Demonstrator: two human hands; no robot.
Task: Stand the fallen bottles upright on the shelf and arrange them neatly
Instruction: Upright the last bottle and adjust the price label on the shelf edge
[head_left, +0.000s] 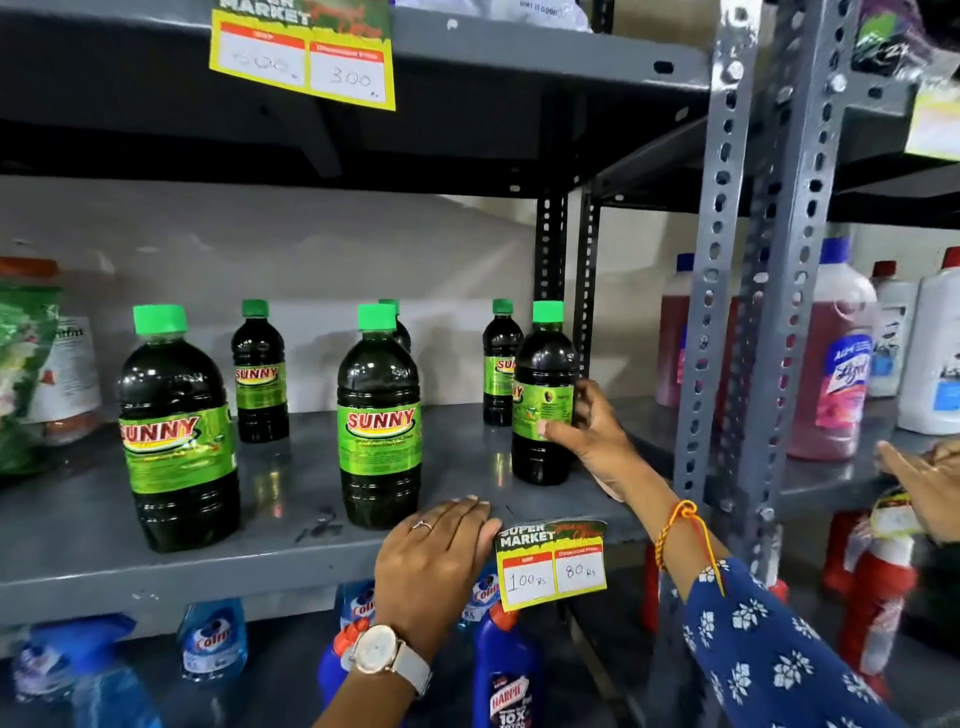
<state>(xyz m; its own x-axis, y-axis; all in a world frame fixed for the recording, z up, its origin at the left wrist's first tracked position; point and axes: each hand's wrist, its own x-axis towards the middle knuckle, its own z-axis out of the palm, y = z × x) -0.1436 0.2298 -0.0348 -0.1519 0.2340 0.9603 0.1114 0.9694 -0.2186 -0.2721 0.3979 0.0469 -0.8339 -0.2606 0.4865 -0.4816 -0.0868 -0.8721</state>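
Several dark Sunny bottles with green caps stand upright on the grey shelf (291, 499). Two big ones, the front left bottle (176, 431) and the front middle bottle (378, 421), stand near the front edge. Smaller-looking ones stand behind: a back left bottle (258, 374), one hidden behind the middle bottle (400, 332), and a back right bottle (497, 364). My right hand (587, 426) grips the right bottle (543, 374) around its label, upright at the shelf's right end. My left hand (436, 551) rests flat on the shelf's front edge, holding nothing.
A yellow price tag (553, 564) hangs on the shelf edge beside my left hand. A grey perforated post (727, 291) stands right of the held bottle. Pink and white cleaner bottles (831, 364) fill the neighbouring shelf. Blue spray bottles (213, 644) sit below. Another person's hand (924, 483) shows at right.
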